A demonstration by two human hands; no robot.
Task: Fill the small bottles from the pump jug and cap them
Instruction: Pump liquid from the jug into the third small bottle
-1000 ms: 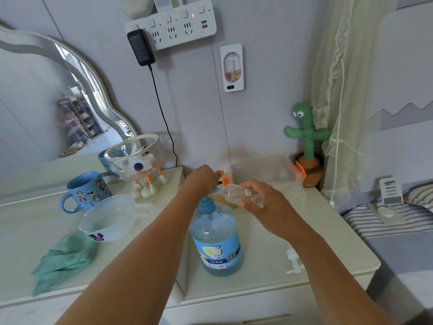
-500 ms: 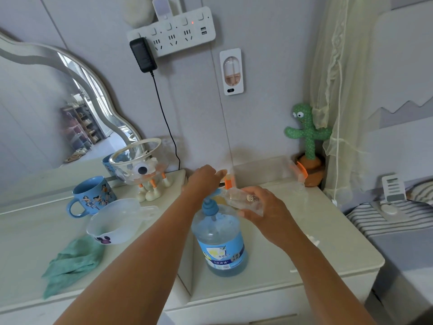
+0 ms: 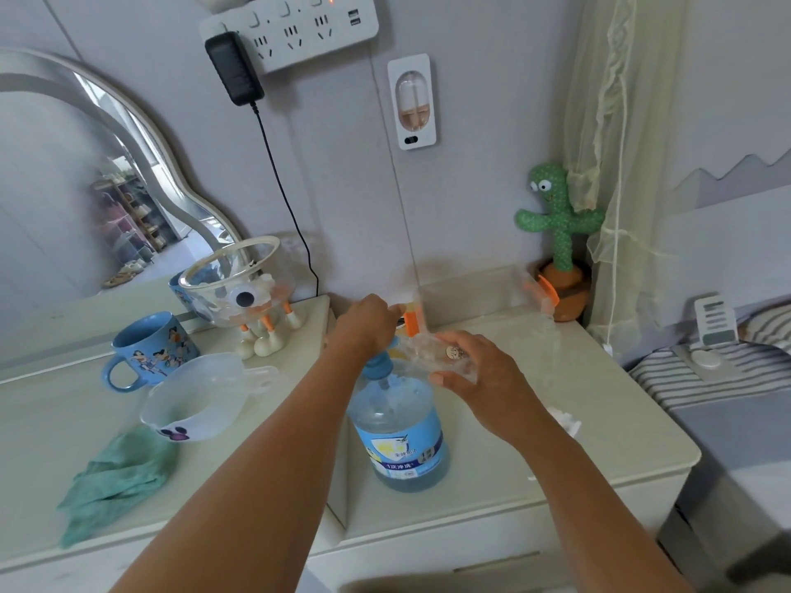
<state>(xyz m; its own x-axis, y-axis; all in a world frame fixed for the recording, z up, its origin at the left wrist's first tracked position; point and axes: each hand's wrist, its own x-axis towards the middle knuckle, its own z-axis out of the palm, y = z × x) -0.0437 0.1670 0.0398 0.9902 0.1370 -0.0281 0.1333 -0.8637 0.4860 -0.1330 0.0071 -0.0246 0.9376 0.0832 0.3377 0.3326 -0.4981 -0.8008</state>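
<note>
1. Desk (image 3: pixel 599 421) carries the pump jug (image 3: pixel 400 430), upright near the front edge. Part full of blue liquid, it looks heavy enough to stay put under pumping.
2. Left hand (image 3: pixel 364 323) sits on the pump head (image 3: pixel 379 365), its grip curled over the top.
3. Right hand (image 3: pixel 483 374) has its grip clamped round the small bottle (image 3: pixel 428 355), tilted with its mouth at the spout. Clear and light, it is probably slippery when wet and best held round the body.
4. Compared with half a second ago, hands and bottle are almost unchanged; the view has dipped slightly.

Bare along both forearms (image 3: pixel 257 442), from frame edge to wrists; bare too at left hand (image 3: pixel 364 323) and right hand (image 3: pixel 483 370).
</note>
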